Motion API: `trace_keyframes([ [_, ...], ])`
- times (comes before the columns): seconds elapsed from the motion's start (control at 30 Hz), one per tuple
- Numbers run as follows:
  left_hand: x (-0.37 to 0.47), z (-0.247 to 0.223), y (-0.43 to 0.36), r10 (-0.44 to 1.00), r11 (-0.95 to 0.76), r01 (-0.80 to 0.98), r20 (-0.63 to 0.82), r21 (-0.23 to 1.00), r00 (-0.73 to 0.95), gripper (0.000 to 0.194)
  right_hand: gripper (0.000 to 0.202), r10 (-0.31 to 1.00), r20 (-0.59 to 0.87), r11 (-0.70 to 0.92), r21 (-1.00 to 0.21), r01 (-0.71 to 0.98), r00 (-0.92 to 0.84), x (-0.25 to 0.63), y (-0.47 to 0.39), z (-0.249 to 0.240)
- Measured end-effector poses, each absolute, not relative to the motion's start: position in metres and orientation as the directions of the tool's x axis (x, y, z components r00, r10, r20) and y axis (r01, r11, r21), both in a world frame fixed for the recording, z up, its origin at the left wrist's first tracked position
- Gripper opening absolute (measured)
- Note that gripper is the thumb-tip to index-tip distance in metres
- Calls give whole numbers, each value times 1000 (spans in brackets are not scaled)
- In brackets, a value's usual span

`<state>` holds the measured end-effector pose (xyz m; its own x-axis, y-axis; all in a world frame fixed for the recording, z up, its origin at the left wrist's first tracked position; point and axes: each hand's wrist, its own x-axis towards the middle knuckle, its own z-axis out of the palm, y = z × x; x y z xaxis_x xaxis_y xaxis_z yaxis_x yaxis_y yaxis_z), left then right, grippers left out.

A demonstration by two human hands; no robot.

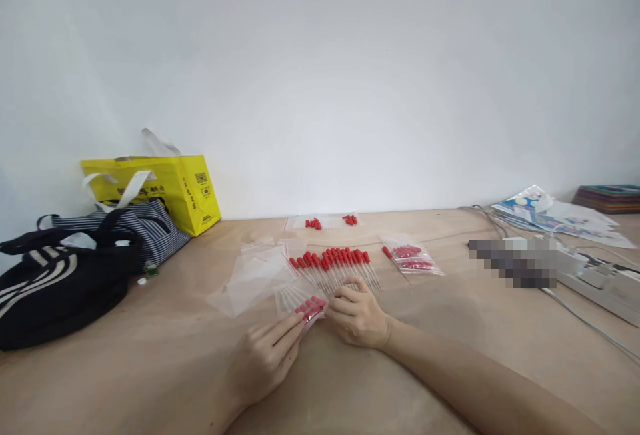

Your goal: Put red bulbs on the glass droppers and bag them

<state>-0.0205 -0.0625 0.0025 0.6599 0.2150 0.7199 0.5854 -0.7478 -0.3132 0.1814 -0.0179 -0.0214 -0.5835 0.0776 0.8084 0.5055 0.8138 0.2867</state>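
A clear zip bag [289, 298] lies in front of me with several red-bulbed droppers inside, bulbs toward its near edge. My left hand [273, 353] grips the near left part of that edge, fingers pressed together on the plastic. At the bag's right corner, my right hand [359, 316] is curled with its fingers closed on the edge. Just beyond my hands, a row of loose droppers [330, 265] lies side by side, red bulbs pointing away from me. Left of the row, flat empty zip bags [257, 275] overlap each other.
Filled dropper bags [413, 255] lie to the right, beside a single dropper [387, 252]. More red bulbs [313, 224] show near the wall. Black bag [60, 288], striped bag [160, 225] and yellow bag [200, 195] stand left. A power strip [605, 288] and cables lie right.
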Motion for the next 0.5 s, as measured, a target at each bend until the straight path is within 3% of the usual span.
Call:
trace_keyframes([
  [0.13,-26,3,-62,172,-740,578,733,-345,658,22,11,104,805,834,249,492,-584,182,-18,-20],
  [0.37,-28,2,-61,155,-754,560,735,-344,660,21,19,15,766,811,367,456,-643,180,-19,-20],
  [0.5,-34,4,-59,85,-770,504,720,-392,689,20,19,59,775,819,324,474,-630,181,-17,-22],
])
